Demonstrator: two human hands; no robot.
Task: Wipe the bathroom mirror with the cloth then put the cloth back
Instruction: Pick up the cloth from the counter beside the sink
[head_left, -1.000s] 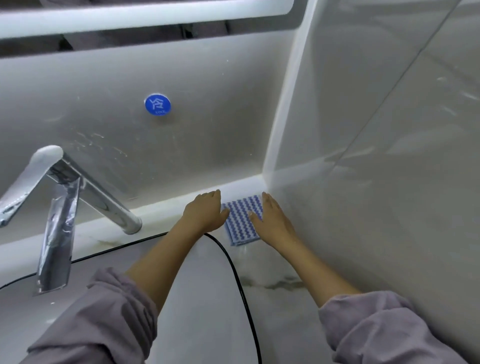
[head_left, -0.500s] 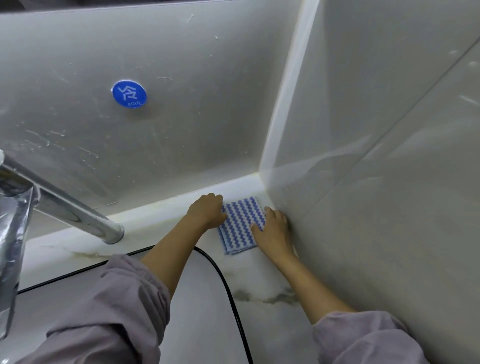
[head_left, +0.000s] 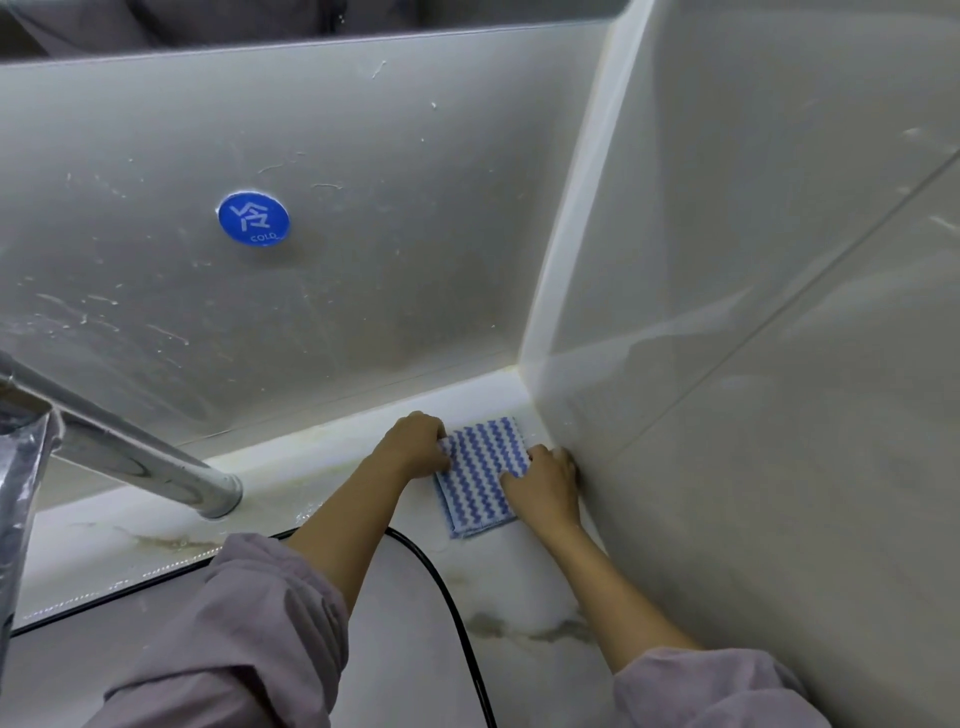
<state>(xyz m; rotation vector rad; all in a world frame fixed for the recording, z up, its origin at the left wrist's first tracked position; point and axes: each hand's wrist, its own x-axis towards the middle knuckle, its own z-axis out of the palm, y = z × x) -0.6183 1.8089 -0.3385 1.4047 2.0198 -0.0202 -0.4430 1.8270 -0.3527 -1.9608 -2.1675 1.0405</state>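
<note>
A folded cloth with blue and white zigzag stripes lies flat on the marble countertop, tucked into the corner where the back wall meets the right wall. My left hand has its fingers curled on the cloth's upper left edge and pinches it. My right hand rests on the cloth's right edge with curled fingers, close against the right wall. A thin strip of the mirror shows along the top of the view.
A chrome faucet slants in from the left over the basin, whose black rim curves under my left forearm. A round blue "cold" sticker sits on the streaked back wall. The glossy tiled right wall stands right beside my right hand.
The view has dropped and moved closer to the corner. My right hand went from lying flat on the cloth to curled fingers at its right edge; my left hand's fingers closed on the left edge.
</note>
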